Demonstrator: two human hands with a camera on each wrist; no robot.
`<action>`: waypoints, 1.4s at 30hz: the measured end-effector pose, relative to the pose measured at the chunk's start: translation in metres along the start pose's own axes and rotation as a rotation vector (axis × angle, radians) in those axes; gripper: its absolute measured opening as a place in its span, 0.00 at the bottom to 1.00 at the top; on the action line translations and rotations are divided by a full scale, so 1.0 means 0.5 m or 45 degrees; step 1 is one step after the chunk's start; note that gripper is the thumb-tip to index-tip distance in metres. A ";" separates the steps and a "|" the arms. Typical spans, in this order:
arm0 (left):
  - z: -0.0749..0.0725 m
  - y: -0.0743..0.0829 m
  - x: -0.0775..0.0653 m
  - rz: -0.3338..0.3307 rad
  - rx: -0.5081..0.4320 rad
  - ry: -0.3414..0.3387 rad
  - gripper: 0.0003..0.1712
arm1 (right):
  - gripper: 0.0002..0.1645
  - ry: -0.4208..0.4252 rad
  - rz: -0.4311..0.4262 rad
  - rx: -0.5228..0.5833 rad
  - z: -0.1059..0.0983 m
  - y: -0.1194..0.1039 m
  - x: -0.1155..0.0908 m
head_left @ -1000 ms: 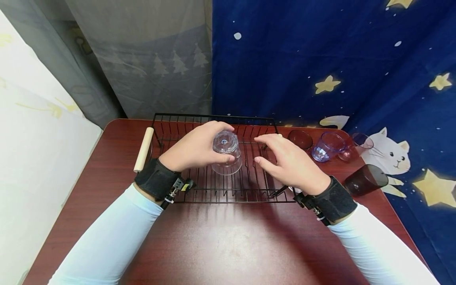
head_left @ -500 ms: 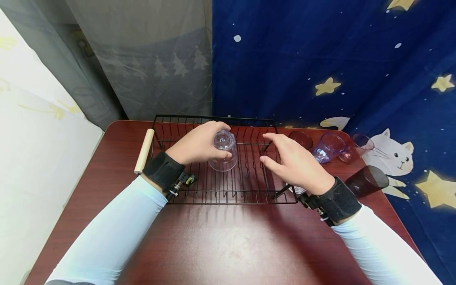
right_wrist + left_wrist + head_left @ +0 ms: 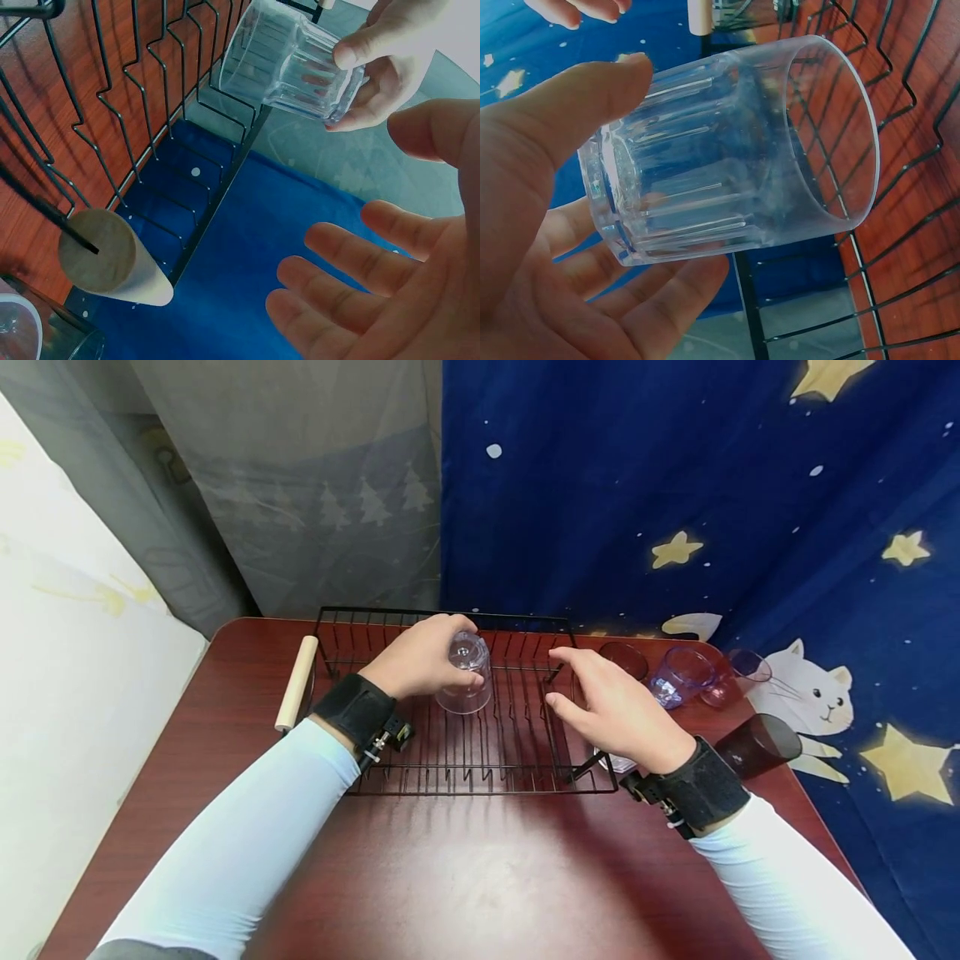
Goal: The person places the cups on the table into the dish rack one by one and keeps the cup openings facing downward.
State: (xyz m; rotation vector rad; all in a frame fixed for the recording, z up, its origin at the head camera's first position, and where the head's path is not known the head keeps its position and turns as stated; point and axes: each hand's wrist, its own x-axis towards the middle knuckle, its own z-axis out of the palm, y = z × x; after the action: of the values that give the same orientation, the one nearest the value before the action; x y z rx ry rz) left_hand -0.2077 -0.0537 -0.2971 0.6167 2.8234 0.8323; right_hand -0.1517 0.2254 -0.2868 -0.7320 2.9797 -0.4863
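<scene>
A clear glass (image 3: 467, 675) is upside down over the black wire dish rack (image 3: 517, 772), its base up and its rim toward the wires. My left hand (image 3: 423, 658) grips it near the base, thumb on one side and fingers on the other. In the left wrist view the glass (image 3: 727, 150) shows fluted sides, and its rim is close to the wires; whether they touch I cannot tell. My right hand (image 3: 618, 706) hovers by the rack's right end, holding nothing. Its fingers (image 3: 352, 259) are spread and relaxed in the right wrist view.
Right of the rack stand a blue glass (image 3: 681, 677), a pinkish glass (image 3: 738, 677) and a dark glass (image 3: 757, 745). Another dark-rimmed glass (image 3: 624, 658) is partly behind my right hand. A wooden handle (image 3: 297, 683) sits at the rack's left end.
My left hand has shifted slightly left and away from me with the glass, lowering it toward the rack. The right hand moved a little to the right, away from the glass.
</scene>
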 end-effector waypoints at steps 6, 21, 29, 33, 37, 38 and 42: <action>0.011 -0.006 0.021 -0.006 -0.001 0.007 0.43 | 0.37 0.012 0.000 -0.009 -0.001 0.004 -0.004; 0.024 -0.018 0.052 -0.051 0.002 -0.002 0.42 | 0.36 -0.001 -0.008 -0.022 -0.003 0.010 -0.007; 0.031 -0.022 0.058 -0.071 0.008 -0.025 0.41 | 0.36 0.008 -0.007 -0.032 -0.001 0.011 -0.010; 0.033 -0.023 0.060 -0.069 0.004 -0.021 0.41 | 0.36 0.019 -0.011 -0.034 0.000 0.012 -0.012; 0.034 -0.022 0.060 -0.071 0.001 -0.011 0.41 | 0.35 0.006 -0.008 -0.023 0.000 0.012 -0.015; 0.035 -0.022 0.060 -0.071 0.004 -0.008 0.41 | 0.35 0.004 -0.009 -0.020 0.001 0.013 -0.016; 0.036 -0.024 0.062 -0.076 0.018 0.011 0.42 | 0.35 0.010 -0.022 -0.018 0.002 0.014 -0.018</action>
State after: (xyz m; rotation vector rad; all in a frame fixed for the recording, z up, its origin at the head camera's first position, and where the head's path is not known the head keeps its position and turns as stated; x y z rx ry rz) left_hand -0.2358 -0.0410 -0.3192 0.5286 2.8425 0.8078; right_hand -0.1469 0.2351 -0.2902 -0.7589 2.9895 -0.4706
